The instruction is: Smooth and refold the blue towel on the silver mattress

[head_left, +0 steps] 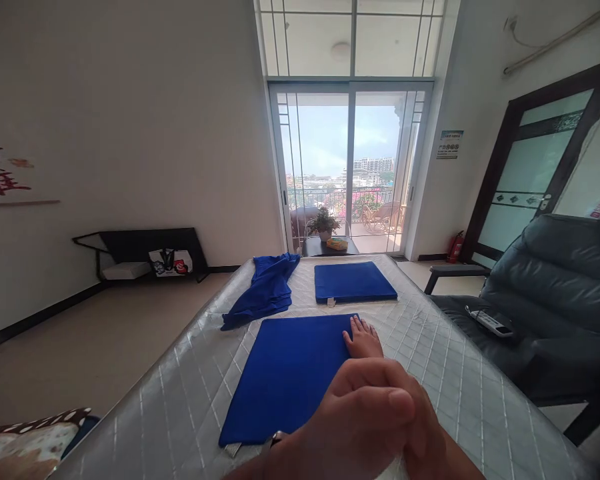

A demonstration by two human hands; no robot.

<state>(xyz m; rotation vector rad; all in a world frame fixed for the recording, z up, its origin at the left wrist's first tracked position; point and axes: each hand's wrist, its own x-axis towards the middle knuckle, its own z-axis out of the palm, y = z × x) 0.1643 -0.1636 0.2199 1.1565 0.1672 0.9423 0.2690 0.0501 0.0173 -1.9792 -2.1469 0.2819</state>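
A neatly folded blue cloth item (295, 373) lies flat on the quilted silver-white mattress (430, 373), with a small white tag at its near left corner. My right hand (365, 339) rests open on its far right corner, palm down and fingers spread. Close to the camera, my left hand (365, 413) is closed, fingers curled and thumb across, in front of my right forearm. Whatever may be inside it is hidden. Behind lie a stack of folded blue cloth (355, 281) with a white tag and a crumpled blue cloth (265, 290) on the left.
A dark armchair (555, 300) with a remote-like device (490, 323) stands right of the mattress. Beyond the far edge, a small black table (315, 248) holds a potted plant (324, 223). A patterned cushion-like item (25, 440) is at lower left.
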